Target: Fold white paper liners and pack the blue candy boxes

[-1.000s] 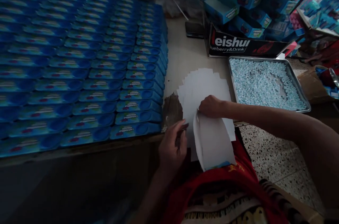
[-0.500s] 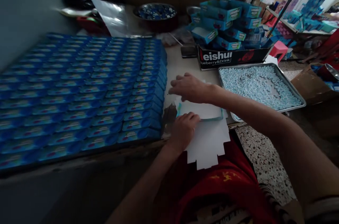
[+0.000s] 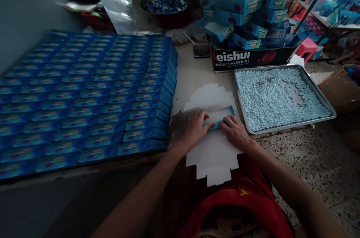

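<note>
A small cardboard box, white inside with blue edges, lies partly folded on top of flat white die-cut card blanks at the table's front edge. Around its near left part my left hand is closed, thumb and fingers pinching the blue near wall. My right hand grips the same wall at its right end, fingers bent over the edge. The two hands are a short way apart, with a strip of blue wall showing between them. The undersides of the fingers are hidden.
Rows of blue packed boxes cover the left of the table. On the right lies a metal tray of pale blue pieces. Behind it, a black carton carries stacked open blue boxes. A bowl of blue-and-white pieces stands at the back.
My right hand has come down from above the box to its near right wall. My left hand stays at the near left side. The near wall now stands between both hands.
</note>
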The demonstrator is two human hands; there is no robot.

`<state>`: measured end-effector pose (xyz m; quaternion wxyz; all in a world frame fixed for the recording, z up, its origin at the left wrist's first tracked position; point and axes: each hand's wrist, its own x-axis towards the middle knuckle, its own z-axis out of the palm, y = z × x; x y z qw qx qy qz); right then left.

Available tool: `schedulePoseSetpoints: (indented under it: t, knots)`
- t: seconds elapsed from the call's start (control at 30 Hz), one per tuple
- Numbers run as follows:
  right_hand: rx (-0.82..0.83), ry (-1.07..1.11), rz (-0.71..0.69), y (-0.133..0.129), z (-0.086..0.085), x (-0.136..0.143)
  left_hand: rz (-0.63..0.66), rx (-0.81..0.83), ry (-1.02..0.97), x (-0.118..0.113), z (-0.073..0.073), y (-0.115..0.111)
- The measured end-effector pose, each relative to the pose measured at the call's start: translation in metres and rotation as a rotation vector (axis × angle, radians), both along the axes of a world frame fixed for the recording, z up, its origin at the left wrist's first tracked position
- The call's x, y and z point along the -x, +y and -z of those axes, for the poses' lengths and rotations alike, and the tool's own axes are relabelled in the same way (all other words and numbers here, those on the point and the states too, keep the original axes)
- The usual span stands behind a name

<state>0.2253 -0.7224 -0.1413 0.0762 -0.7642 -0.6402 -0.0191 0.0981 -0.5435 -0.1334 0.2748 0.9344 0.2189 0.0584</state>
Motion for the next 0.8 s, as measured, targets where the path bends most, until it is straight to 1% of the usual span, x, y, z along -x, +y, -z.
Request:
schedulePoseSetpoints:
  t: [0.03,0.07,0.1,0.17,0.23,0.33,0.43,0.57,0.63,0.67,0.73,0.8]
  knots:
    - [0.013,-0.002,-0.002,0.001,-0.002,0.0,0.006,-0.127,-0.089,0.009,0.003,-0.007]
    - [0.029,-0.006,-0.011,0.002,-0.005,-0.001,0.03,-0.24,-0.133,0.018,0.006,-0.016]
    - [0.044,-0.013,-0.021,0.001,-0.007,-0.001,0.057,-0.326,-0.131,0.026,0.008,-0.024]
    - [0.072,-0.037,-0.035,0.001,-0.009,0.0,0.072,-0.419,-0.044,0.035,0.01,-0.037]
    - [0.091,-0.061,-0.029,0.004,-0.009,0.001,0.052,-0.443,0.064,0.034,0.011,-0.041]
    - [0.128,-0.059,0.021,0.012,-0.008,0.001,0.046,-0.431,0.16,0.025,0.013,-0.034]
    - [0.208,-0.015,0.084,0.024,-0.008,0.003,0.04,-0.417,0.179,0.02,0.017,-0.026]
    - [0.304,0.037,0.152,0.032,-0.011,0.008,0.064,-0.391,0.164,0.02,0.021,-0.022]
    - [0.318,0.075,0.16,0.028,-0.021,0.009,0.139,-0.371,0.149,0.021,0.017,-0.018]
    - [0.323,0.115,0.134,0.024,-0.031,0.008,0.206,-0.367,0.142,0.022,0.012,-0.015]
    - [0.315,0.254,-0.011,0.012,-0.057,-0.002,0.376,-0.393,0.13,0.022,-0.004,-0.007]
    - [0.229,0.386,-0.211,-0.002,-0.089,-0.019,0.539,-0.457,0.115,0.02,-0.024,0.005]
